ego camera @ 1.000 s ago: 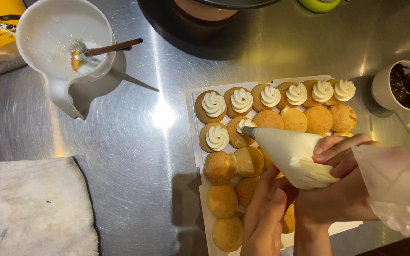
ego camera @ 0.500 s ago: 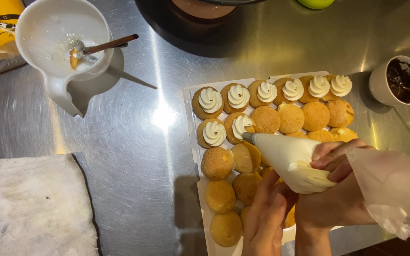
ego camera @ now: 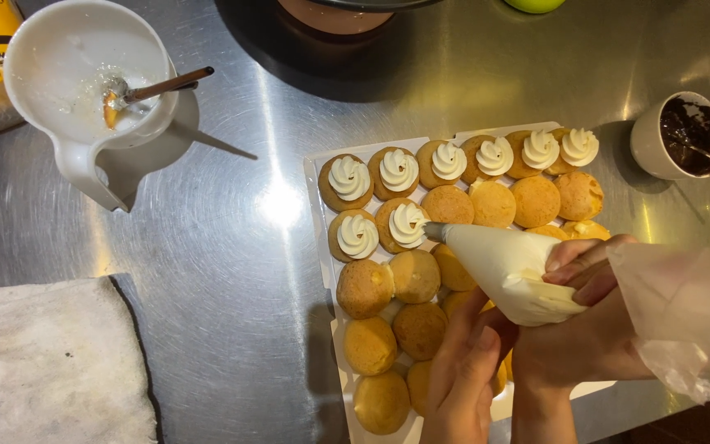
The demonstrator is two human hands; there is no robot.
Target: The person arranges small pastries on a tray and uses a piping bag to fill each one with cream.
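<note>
Head view, bag: the piping bag (ego camera: 507, 267) lies slanted over the tray (ego camera: 319, 218), its tip touching a puff (ego camera: 405, 224) in the second row, on the puff's right edge.
Head view, right hand: the right hand (ego camera: 589, 329) is clenched round the bag's fat rear end, fingers (ego camera: 578, 261) folded over the top; the empty clear tail of the bag (ego camera: 684, 316) spills out to the right of it.
Head view, left hand: the left hand (ego camera: 462, 374) comes up from below the bag and its fingertips rest against the underside; whether this grip closes or only props the bag, I cannot tell.
Head view, puffs: on the tray, the back row and two puffs of the second row carry white swirls; the rest, nearer than the bag, are bare.
Head view, around the tray: a white bowl (ego camera: 84, 70) with a spoon (ego camera: 145, 89) sits well to the left on the bench (ego camera: 232, 271), a cloth (ego camera: 47, 366) at near left, a cup (ego camera: 677, 136) of dark filling just right.
Handling, bag: likely soft, light and yielding; any squeeze pushes cream out, so hold is best at the twisted rear, with only a light guide near the tip.
Handling, puffs: probably fragile and light, easy to shove or crush with the tip.
</note>
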